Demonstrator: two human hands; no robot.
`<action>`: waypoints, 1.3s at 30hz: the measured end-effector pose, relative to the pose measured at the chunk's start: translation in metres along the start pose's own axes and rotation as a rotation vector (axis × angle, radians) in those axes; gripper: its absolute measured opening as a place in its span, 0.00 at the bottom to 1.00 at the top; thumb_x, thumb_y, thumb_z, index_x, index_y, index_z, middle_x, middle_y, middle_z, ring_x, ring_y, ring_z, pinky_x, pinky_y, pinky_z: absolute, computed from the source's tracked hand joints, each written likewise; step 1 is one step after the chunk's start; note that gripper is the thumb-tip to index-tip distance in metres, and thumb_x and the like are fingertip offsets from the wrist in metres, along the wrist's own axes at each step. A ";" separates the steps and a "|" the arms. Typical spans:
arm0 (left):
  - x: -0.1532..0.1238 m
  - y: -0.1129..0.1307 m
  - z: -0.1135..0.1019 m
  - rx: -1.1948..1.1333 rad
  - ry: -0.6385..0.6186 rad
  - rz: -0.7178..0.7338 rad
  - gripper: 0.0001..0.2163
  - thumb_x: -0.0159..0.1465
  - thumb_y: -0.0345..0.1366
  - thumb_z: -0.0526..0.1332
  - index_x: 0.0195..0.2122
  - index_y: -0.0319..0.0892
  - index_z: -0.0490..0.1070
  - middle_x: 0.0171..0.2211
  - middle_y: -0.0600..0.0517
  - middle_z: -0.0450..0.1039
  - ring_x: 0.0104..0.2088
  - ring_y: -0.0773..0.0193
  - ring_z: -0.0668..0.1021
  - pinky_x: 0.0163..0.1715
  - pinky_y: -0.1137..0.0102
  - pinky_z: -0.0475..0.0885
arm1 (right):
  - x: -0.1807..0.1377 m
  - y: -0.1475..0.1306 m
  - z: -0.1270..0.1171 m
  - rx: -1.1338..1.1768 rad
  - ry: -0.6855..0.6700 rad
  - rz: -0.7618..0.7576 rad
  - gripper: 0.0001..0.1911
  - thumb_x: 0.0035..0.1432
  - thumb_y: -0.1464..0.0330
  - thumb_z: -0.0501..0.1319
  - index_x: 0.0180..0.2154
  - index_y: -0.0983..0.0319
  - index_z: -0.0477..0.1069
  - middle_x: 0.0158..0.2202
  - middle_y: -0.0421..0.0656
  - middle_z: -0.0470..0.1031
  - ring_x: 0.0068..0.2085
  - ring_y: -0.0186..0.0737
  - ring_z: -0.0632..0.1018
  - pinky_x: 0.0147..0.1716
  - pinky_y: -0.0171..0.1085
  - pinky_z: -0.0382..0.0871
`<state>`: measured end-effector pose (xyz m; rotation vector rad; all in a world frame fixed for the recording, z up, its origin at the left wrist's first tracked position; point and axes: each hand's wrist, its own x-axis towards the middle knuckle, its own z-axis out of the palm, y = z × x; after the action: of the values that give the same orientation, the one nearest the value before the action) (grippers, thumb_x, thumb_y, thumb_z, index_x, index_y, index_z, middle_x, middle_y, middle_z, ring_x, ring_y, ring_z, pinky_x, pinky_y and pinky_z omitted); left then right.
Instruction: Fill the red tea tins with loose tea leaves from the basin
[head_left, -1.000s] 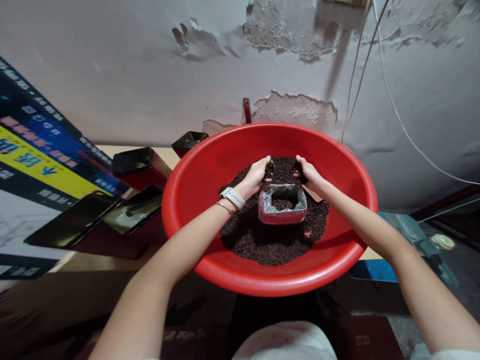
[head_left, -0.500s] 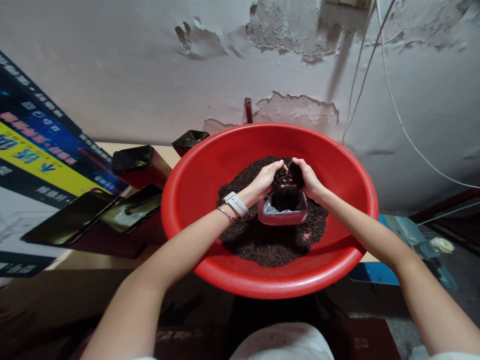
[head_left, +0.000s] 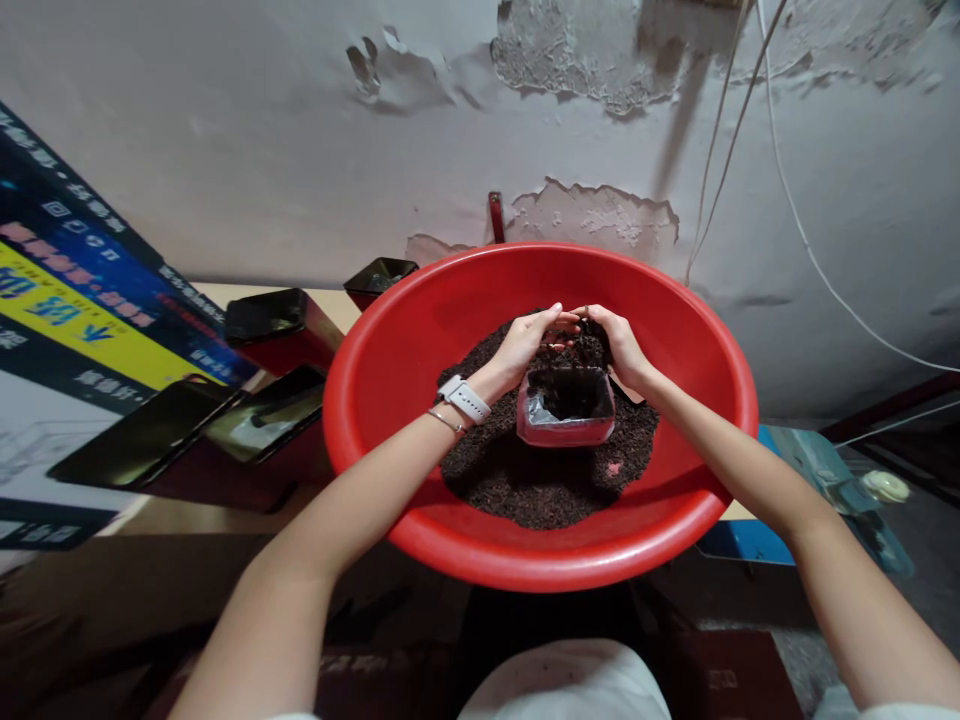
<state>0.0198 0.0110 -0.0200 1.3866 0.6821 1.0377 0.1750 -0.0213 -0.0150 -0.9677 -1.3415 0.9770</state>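
Observation:
A large red basin (head_left: pixel 551 572) holds a heap of dark, loose tea leaves (head_left: pixel 544 505). In the middle of the heap stands a reddish tin (head_left: pixel 568 434), its mouth open and lined with clear plastic. My left hand (head_left: pixel 525 342), with a pale watch at the wrist, is cupped just behind the tin's left side. My right hand (head_left: pixel 621 345) curves in from the other side, fingertips meeting the left ones. Between the palms are tea leaves, some dropping toward the tin's mouth. A flat edge of something pokes out below my right hand; its kind is unclear.
Left of the basin, several dark tins (head_left: pixel 274 328) stand on a pale wooden table (head_left: pixel 214 522), beside a printed board (head_left: pixel 90 300). Behind rises a peeling wall (head_left: pixel 262 150) with hanging cords (head_left: pixel 799 225). A blue surface (head_left: pixel 750 542) lies at right.
My hands have risen slightly and closed together at the fingertips over the back of the tin. Leaves now fall between them. The flat edge beneath my right hand has come into sight.

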 end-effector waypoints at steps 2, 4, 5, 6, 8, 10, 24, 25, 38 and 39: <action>0.000 0.001 -0.001 0.024 -0.013 0.015 0.25 0.58 0.56 0.61 0.40 0.37 0.77 0.41 0.44 0.79 0.42 0.58 0.79 0.43 0.65 0.74 | -0.001 -0.002 -0.001 -0.011 -0.037 0.046 0.19 0.54 0.53 0.55 0.36 0.61 0.72 0.39 0.42 0.75 0.41 0.41 0.75 0.40 0.40 0.70; 0.001 0.001 -0.002 0.046 -0.020 0.023 0.25 0.58 0.57 0.60 0.40 0.37 0.77 0.41 0.44 0.79 0.42 0.57 0.79 0.42 0.64 0.74 | -0.002 -0.003 -0.001 -0.022 -0.060 0.130 0.22 0.54 0.51 0.55 0.40 0.61 0.71 0.38 0.42 0.75 0.36 0.40 0.76 0.34 0.40 0.71; 0.002 0.001 -0.004 0.056 -0.024 0.025 0.26 0.58 0.57 0.60 0.40 0.37 0.77 0.41 0.44 0.79 0.41 0.57 0.79 0.42 0.64 0.75 | -0.003 -0.003 0.000 -0.031 -0.069 0.165 0.23 0.54 0.50 0.54 0.42 0.60 0.70 0.37 0.42 0.75 0.33 0.40 0.76 0.31 0.39 0.71; 0.002 0.000 -0.005 0.068 -0.025 0.023 0.26 0.58 0.57 0.59 0.41 0.37 0.77 0.41 0.43 0.79 0.40 0.58 0.80 0.42 0.64 0.75 | -0.003 -0.003 0.000 -0.043 -0.081 0.190 0.24 0.54 0.49 0.54 0.43 0.60 0.70 0.36 0.42 0.75 0.31 0.40 0.76 0.29 0.39 0.71; 0.005 -0.001 -0.009 0.094 -0.018 0.008 0.26 0.60 0.57 0.58 0.42 0.36 0.76 0.39 0.43 0.79 0.37 0.59 0.80 0.42 0.64 0.75 | -0.003 -0.003 0.000 -0.083 -0.113 0.208 0.26 0.55 0.48 0.53 0.43 0.61 0.70 0.34 0.42 0.75 0.30 0.39 0.76 0.29 0.39 0.70; 0.008 -0.003 -0.014 0.126 0.002 -0.012 0.26 0.61 0.56 0.56 0.45 0.36 0.75 0.37 0.44 0.79 0.34 0.61 0.80 0.42 0.64 0.75 | -0.002 -0.002 -0.002 -0.156 -0.134 0.199 0.27 0.56 0.47 0.51 0.41 0.62 0.72 0.34 0.43 0.76 0.32 0.40 0.76 0.31 0.39 0.70; 0.033 -0.072 -0.077 1.092 0.163 -0.521 0.32 0.62 0.47 0.58 0.64 0.35 0.58 0.64 0.33 0.55 0.63 0.41 0.62 0.60 0.55 0.59 | 0.025 0.037 -0.043 -1.032 0.068 0.141 0.27 0.67 0.55 0.42 0.33 0.62 0.74 0.42 0.49 0.78 0.48 0.51 0.75 0.50 0.49 0.61; 0.034 -0.078 -0.079 1.117 0.164 -0.564 0.35 0.60 0.49 0.59 0.64 0.33 0.57 0.65 0.31 0.53 0.64 0.37 0.60 0.60 0.51 0.58 | 0.026 0.042 -0.047 -1.085 0.070 0.174 0.27 0.67 0.55 0.42 0.34 0.62 0.74 0.43 0.50 0.78 0.48 0.52 0.75 0.50 0.51 0.61; 0.102 -0.122 -0.033 1.365 -0.464 0.141 0.43 0.56 0.60 0.60 0.69 0.53 0.44 0.71 0.46 0.31 0.68 0.39 0.38 0.57 0.33 0.44 | 0.025 0.040 -0.047 -1.289 -0.002 0.189 0.24 0.69 0.56 0.41 0.45 0.62 0.70 0.52 0.53 0.72 0.54 0.55 0.69 0.52 0.56 0.59; 0.109 -0.127 -0.030 1.356 -0.501 0.145 0.45 0.55 0.61 0.60 0.69 0.53 0.43 0.71 0.46 0.30 0.68 0.39 0.36 0.57 0.32 0.43 | 0.024 0.039 -0.047 -1.299 -0.002 0.182 0.24 0.69 0.56 0.42 0.46 0.62 0.70 0.52 0.53 0.72 0.54 0.54 0.69 0.52 0.56 0.59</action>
<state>0.0633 0.1354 -0.1270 2.7533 0.9399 0.1606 0.2213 0.0141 -0.0445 -2.0511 -1.9071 0.0954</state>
